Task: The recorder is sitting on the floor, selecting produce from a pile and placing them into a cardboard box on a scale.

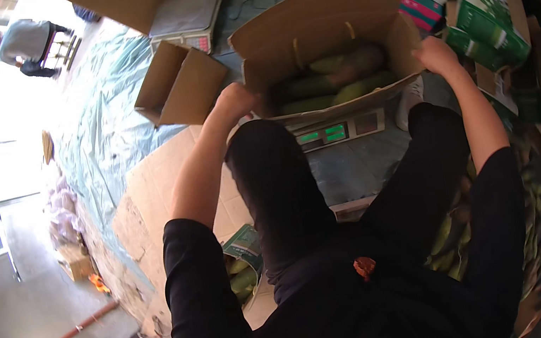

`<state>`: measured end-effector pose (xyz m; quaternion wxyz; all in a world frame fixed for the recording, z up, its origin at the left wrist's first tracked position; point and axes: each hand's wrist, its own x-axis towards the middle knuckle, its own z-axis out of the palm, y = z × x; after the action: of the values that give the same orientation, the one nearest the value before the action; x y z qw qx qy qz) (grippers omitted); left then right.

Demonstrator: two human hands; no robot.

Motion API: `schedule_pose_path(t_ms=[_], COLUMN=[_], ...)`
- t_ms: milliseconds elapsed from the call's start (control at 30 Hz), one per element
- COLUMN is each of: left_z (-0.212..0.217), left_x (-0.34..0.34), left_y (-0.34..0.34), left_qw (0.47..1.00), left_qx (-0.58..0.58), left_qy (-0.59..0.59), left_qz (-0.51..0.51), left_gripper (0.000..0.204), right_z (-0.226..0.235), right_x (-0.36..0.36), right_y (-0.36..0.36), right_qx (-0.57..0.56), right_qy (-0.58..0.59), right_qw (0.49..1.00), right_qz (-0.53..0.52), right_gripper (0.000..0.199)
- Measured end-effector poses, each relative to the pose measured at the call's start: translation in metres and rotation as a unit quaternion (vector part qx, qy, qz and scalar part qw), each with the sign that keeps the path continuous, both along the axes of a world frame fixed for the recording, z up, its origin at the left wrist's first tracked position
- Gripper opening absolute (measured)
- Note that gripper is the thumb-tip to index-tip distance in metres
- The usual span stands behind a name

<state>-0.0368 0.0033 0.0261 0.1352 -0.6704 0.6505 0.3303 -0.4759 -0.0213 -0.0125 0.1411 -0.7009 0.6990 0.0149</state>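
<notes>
With our left hand (237, 101) and right hand (435, 55) we hold the open carton (322, 8) near its front corners, each grip closed but partly hidden. It stands just beyond a lit scale panel (335, 133); its base is out of sight, so we cannot tell what supports it. Inside, long green vegetables (303, 88) lie shadowed, some blurred together.
</notes>
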Motion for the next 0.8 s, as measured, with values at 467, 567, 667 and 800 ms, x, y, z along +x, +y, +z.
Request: schedule_pose_path(t_ms=[467, 567, 667, 800], left_z=[-0.033, -0.038, -0.048, -0.074], left_x=[0.188, 0.238, 0.292, 0.410], left_y=[0.104, 0.173, 0.234, 0.347], left_qw=[0.907, 0.880, 0.842, 0.872], left_qx=[-0.138, -0.175, -0.194, -0.167], left_qy=[0.189, 0.170, 0.158, -0.039], left_qz=[0.349, 0.408, 0.477, 0.459], left_gripper=[0.026, 0.029, 0.030, 0.037], right_z=[0.079, 0.071, 0.057, 0.016], right_x=[0.214, 0.288, 0.361, 0.463], right_y=[-0.033, -0.010, 0.021, 0.082], right_qx=[-0.045, -0.032, -0.016, 0.038], right_qy=[0.024, -0.035, -0.072, -0.150], right_qw=[0.993, 0.990, 0.981, 0.962], right_qz=[0.105, 0.130, 0.181, 0.224], right_gripper=[0.034, 0.033, 0.023, 0.020])
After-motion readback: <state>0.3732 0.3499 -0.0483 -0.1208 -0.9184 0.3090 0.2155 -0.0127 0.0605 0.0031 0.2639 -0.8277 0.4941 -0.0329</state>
